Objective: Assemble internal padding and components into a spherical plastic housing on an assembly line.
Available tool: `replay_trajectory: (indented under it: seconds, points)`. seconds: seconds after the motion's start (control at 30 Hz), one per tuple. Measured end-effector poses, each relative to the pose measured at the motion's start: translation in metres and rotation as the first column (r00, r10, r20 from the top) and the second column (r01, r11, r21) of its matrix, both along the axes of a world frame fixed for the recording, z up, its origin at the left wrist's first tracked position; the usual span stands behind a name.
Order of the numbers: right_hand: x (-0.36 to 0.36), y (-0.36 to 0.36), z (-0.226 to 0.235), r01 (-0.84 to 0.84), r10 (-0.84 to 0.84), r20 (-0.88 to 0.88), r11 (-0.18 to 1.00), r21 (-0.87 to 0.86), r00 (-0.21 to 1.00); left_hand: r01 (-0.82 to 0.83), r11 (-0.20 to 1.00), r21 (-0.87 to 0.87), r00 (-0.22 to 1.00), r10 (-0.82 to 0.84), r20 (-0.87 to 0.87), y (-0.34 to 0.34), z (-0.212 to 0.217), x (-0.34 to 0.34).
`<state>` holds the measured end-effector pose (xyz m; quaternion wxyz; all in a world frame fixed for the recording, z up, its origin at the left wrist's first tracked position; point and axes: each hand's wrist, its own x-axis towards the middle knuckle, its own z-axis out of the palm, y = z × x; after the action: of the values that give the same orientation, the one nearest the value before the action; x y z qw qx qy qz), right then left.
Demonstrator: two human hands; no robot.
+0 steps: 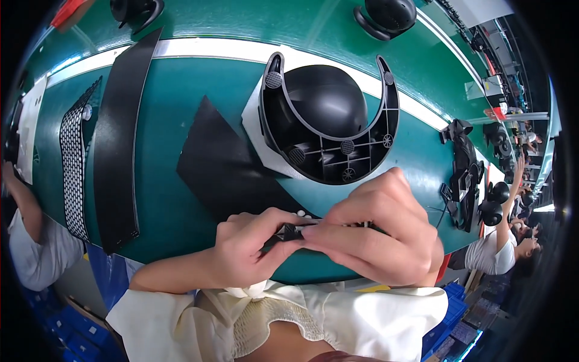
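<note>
My left hand (248, 247) pinches a small black part (288, 231) with a ridged surface between thumb and fingers. Closed against that same part from the other side is my right hand (381, 232), its fingertips meeting the left ones. What lies inside the right fingers is mostly hidden. Just behind the hands, a black sheet (223, 158) with a pointed far end runs down under the fingers, and small white round dots (301, 213) show by its near end. Beyond the right hand sits a glossy black dome (329, 99) with a ribbed crescent-shaped part (319, 155) around it.
A white block (253, 120) supports the dome. To the left lie a long black strip (123, 145) and a strip with white dots (73, 169). Black straps (464, 175) are heaped at right. More black domes (391, 15) stand on the far green surface. Co-workers (497, 250) are at both sides.
</note>
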<state>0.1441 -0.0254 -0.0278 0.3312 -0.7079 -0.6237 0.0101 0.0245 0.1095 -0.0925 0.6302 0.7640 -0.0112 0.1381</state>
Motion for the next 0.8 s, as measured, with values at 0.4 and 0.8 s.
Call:
replay_trajectory:
  seconds: [0.4, 0.8]
  points:
    - [-0.019, -0.002, -0.01, 0.091, -0.104, 0.131, 0.991, 0.102, 0.986, -0.097, 0.989, 0.109, 0.989, 0.083, 0.123, 0.001, -0.003, 0.002]
    - [-0.021, 0.0, -0.023, 0.077, -0.066, -0.045, 0.944, 0.321, 0.997, -0.003, 0.991, 0.132, 0.986, -0.019, 0.165, 0.001, -0.016, 0.004]
